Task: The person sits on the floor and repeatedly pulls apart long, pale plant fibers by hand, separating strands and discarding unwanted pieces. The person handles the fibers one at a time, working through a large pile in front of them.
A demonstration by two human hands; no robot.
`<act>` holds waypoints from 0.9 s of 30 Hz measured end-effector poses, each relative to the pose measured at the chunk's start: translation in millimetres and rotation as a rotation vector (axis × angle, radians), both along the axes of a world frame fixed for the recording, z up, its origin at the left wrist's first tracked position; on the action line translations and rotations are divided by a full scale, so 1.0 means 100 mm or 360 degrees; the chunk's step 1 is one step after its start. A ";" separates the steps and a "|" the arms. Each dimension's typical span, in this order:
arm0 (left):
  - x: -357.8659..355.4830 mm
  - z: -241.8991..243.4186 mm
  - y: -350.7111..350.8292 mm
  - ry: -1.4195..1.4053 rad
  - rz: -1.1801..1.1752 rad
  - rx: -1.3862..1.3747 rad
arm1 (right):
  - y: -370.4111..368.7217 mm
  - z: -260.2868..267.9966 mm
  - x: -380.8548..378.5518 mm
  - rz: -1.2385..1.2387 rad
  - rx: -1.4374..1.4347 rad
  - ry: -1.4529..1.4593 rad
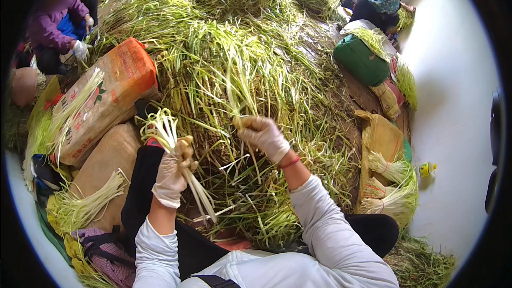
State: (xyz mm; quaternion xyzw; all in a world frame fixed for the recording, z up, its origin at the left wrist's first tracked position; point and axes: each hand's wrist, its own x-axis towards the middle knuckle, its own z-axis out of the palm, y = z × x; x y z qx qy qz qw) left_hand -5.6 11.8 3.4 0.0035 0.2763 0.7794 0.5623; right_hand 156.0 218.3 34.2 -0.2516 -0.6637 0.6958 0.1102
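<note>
My left hand (173,172), in a whitish glove with stained fingertips, is closed around a small bunch of pale stalks (200,196). Their curled tops (162,126) stick out above the fist and the white stems slant down to the right. Level with it on the right, my gloved right hand (264,134) pinches a few long yellow-green leafy stalks (236,84) between thumb and fingers. Leaves rise above that grip, and a thin stem hangs below it. Directly beyond both hands spreads a large heap of similar leafy stalks (192,68), which look like garlic greens or chives.
At left lies a stuffed printed sack (108,100) with trimmed stalks on it; a loose bundle (92,204) rests nearer. Banded bundles (386,200) lie at right beside a yellow-capped bottle (427,169) and a white wall (444,128). Co-workers sit at far left (56,28) and far right (376,4).
</note>
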 end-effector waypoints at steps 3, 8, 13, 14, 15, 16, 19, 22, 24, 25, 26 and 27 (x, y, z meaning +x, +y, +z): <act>0.10 0.03 0.00 0.0381 0.0051 -0.0167 | -0.43 -0.28 0.05 0.0147 0.0020 0.0020; 0.20 0.09 0.04 0.0586 0.0020 -0.0437 | -0.81 -0.43 0.10 0.0470 0.0567 0.0017; 0.25 0.01 0.09 0.0593 -0.0007 -0.0356 | -0.87 -0.32 -0.06 0.0280 0.0083 -0.0078; 0.24 -0.02 0.08 0.0536 -0.0040 -0.0360 | -0.89 -0.34 -0.09 0.0171 -0.0171 0.0143; 0.24 -0.04 0.07 0.0540 -0.0023 -0.0282 | -0.90 -0.37 -0.10 0.0047 -0.0245 0.0127; 0.22 -0.05 0.05 0.0514 -0.0017 -0.0267 | -0.91 -0.42 -0.11 -0.0022 -0.0373 0.0144; 0.16 -0.04 -0.01 0.0527 0.0056 -0.0236 | -0.86 -0.58 0.03 -0.0190 -0.0531 0.0248; 0.03 0.05 -0.08 0.0510 0.0176 -0.0217 | -0.60 -0.62 0.26 -0.0138 0.0444 -0.0400; -0.04 0.12 -0.11 0.0515 0.0276 -0.0313 | -0.36 -0.52 0.39 0.0160 0.1327 -0.1269; -0.06 0.15 -0.11 0.0580 0.0320 -0.0284 | -0.26 -0.43 0.44 0.0280 0.1185 -0.1475; -0.04 0.18 -0.10 0.0523 0.0329 -0.0203 | -0.25 -0.37 0.40 0.0185 0.1169 -0.1200; -0.01 0.19 -0.10 0.0563 0.0270 -0.0247 | -0.24 -0.28 0.36 0.0069 0.1092 -0.1152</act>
